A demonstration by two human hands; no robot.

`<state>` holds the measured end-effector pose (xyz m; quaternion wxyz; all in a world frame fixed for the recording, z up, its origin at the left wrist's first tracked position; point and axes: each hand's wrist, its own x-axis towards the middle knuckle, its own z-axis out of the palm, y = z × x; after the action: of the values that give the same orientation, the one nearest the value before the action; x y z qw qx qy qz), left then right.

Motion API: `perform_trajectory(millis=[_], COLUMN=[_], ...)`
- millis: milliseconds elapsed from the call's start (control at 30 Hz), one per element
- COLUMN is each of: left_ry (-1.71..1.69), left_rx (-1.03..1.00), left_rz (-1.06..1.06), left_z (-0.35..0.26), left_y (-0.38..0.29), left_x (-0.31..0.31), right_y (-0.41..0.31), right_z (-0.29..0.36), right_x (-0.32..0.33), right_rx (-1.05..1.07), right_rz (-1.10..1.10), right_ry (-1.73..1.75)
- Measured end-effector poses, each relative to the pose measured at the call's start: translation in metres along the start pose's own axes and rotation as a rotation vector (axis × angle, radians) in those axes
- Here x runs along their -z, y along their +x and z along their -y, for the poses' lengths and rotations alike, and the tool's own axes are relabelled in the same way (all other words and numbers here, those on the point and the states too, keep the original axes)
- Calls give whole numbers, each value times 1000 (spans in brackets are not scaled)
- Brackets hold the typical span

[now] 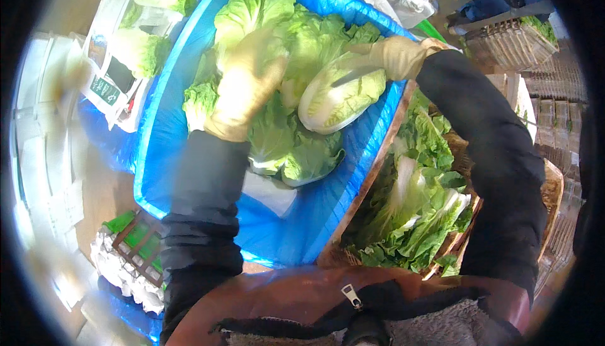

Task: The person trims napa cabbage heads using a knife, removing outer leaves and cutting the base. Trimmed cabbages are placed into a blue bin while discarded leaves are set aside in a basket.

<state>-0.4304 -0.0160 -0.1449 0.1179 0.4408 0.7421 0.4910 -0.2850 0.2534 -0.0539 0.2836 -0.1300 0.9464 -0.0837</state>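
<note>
Several heads of Chinese cabbage [342,91] lie in a large container lined with blue plastic film [302,225]. Blurred and in a pale glove, my left hand [253,83] is over the leafy heads at the container's left; whether it grips one cannot be told. My right hand [394,57], gloved too, is closed on a knife [352,75], its dark blade lying over the cabbage head at the right. The handle is mostly hidden by the fingers. Darker green heads [298,152] rest nearer to me, beside a pale sheet [269,192].
A basket of loose outer leaves [416,209] stands right of the container, under my right forearm. Cabbage heads [137,53] sit on the left. A green crate [137,239] is at the lower left; a slatted basket [510,43] stands at the upper right.
</note>
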Motion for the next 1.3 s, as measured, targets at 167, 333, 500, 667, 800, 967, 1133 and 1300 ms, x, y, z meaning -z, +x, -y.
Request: perform_trajectory(millis=[167, 333, 500, 667, 800, 967, 1133, 1300], left_ry=[249, 641, 620, 650, 754, 357, -401, 333], left_rx=[-46, 50, 84, 96, 301, -209, -538, -1213], left_rz=[181, 176, 146, 185, 580, 29, 851, 1316], left_z=[-78, -96, -69, -56, -92, -241, -419, -543], left_y=[-18, -32, -20, -11, 12, -15, -148, -305], left_x=[-94, -150, -170, -170, -145, -188, -392, -557], right_y=[-67, -137, -150, -208, -282, -330, -414, -535], right_z=[-11, -5, 72, 183, 258, 343, 377, 426], right_x=[13, -18, -83, -133, -196, -265, -322, -363], right_rx=[-280, -550, -504, -557, -676, -677, -627, -1039], right_rz=[-222, -649, -906, -794, -788, -833, -1179, -1882], right_ry=[132, 451, 820, 1191, 1644, 2602, 2338, 1871])
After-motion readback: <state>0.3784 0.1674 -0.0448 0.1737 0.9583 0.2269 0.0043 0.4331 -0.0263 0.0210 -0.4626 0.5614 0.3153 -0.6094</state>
